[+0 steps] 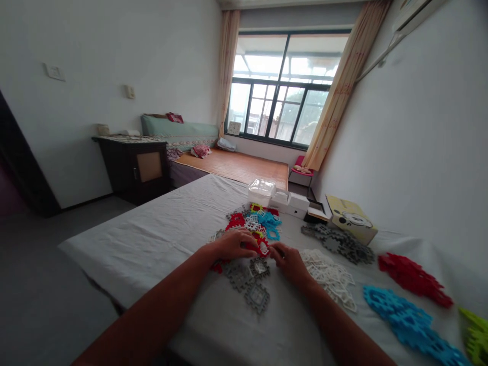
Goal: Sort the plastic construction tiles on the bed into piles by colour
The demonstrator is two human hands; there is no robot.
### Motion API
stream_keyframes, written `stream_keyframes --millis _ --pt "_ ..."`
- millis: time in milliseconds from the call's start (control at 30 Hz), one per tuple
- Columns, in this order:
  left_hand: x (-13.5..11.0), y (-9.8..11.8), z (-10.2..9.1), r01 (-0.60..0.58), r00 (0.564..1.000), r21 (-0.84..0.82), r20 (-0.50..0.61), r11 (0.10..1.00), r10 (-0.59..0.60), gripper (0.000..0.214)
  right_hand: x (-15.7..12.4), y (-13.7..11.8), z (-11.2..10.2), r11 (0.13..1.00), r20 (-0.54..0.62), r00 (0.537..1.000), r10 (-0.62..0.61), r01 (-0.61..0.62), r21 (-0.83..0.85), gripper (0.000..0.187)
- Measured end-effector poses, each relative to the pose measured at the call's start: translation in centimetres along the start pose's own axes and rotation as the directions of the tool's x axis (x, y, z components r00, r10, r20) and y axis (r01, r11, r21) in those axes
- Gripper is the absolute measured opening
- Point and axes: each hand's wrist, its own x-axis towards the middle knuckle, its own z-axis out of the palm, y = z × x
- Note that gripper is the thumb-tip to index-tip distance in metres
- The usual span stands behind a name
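My left hand (233, 245) rests on a mixed heap of plastic lattice tiles (253, 223) on the white-covered table (152, 239), its fingers curled on a red tile (261, 246). My right hand (290, 262) is closed beside it, fingertips at the same red tile. Grey tiles (249, 282) lie joined in front of both hands. A pile of white tiles (330, 274) sits just right of my right hand.
Sorted tile piles lie to the right: dark grey (339, 243), red (414, 278), blue (409, 323), green (476, 335). A clear container (261, 190), white boxes (292, 202) and a yellow box (353, 218) stand at the far edge. A dark cabinet (133, 165) and a bed (229, 165) lie beyond.
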Motion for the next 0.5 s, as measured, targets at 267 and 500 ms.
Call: stream_keyframes --millis 267,500 --pt "0.35 0.43 0.77 -0.092 0.984 0.057 0.158 0.994 0.081 0.050 0.16 0.93 0.00 0.999 -0.007 1.000 -0.024 0.024 -0.031 0.030" --pt "0.51 0.60 0.55 -0.041 0.990 -0.046 0.136 0.998 0.047 0.042 0.28 0.72 -0.27 1.000 -0.035 0.999 0.012 -0.013 -0.012 0.026"
